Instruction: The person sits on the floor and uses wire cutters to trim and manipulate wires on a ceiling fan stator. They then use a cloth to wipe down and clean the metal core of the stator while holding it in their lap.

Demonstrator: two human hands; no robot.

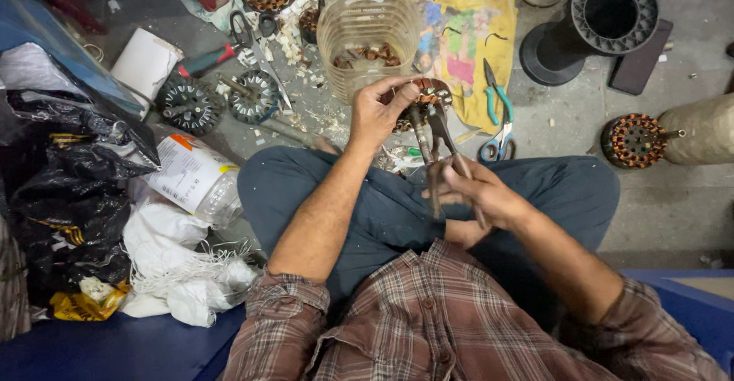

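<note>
I sit cross-legged on the floor. My left hand point(376, 113) grips a round motor stator with copper windings point(430, 94) and holds it above my knees. My right hand point(478, 191) is closed around the handles of metal pliers point(434, 132), whose jaws reach up into the stator's windings. Just beyond the stator stands a clear ribbed plastic jar point(367, 33) with copper scraps at its bottom.
More stators lie on the concrete floor at the left point(187, 104), point(256, 94) and right point(633, 140). Green-handled pliers point(495, 94) and scissors point(497, 144) lie on a yellow printed sheet's edge. A black bag point(69, 190), white cloth point(180, 262) and a plastic bottle point(195, 178) sit at my left.
</note>
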